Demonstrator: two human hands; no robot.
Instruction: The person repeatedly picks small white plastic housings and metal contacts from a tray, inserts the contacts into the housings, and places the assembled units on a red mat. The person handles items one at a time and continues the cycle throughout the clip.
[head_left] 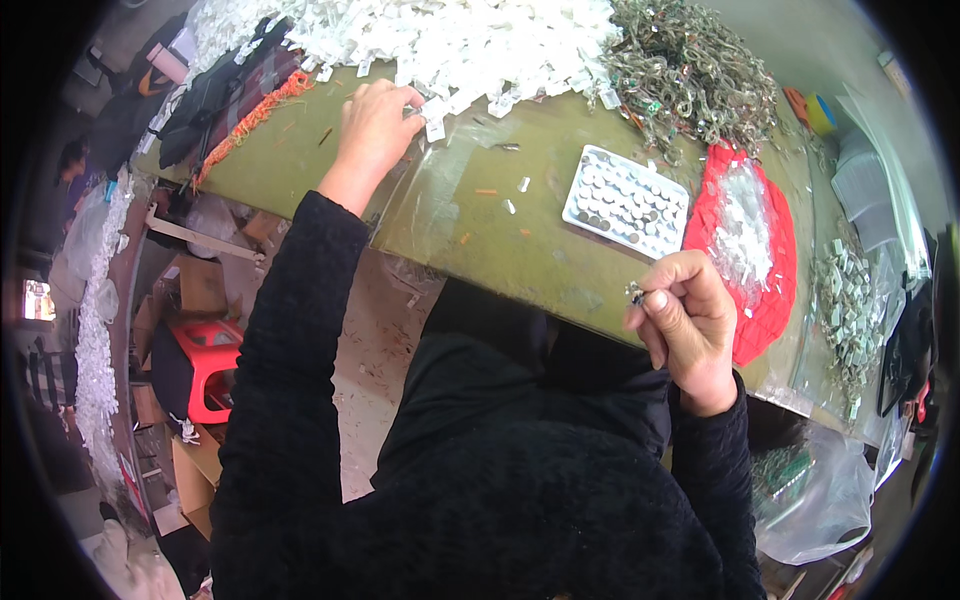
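At the near edge of a large heap of white plastic pieces (500,50), my left hand (375,130) has its thumb and forefinger closed on one small white plastic piece (434,122). Over the table's front edge, my right hand (695,325) pinches a small dark, metallic part (635,293) between thumb and fingers; its exact kind is too small to tell. Beyond that hand stands a white tray (575,212) with many round, silvery button-like discs. Next to the tray lies a red cloth (775,300) with clear plastic and small white pieces on it.
A tangled heap of greenish wired parts (690,75) sits at the far right of the green table (480,235). More small parts (850,310) lie at the right edge. Orange strands (250,125) and dark cloth lie far left. A red stool (210,365) stands below, left.
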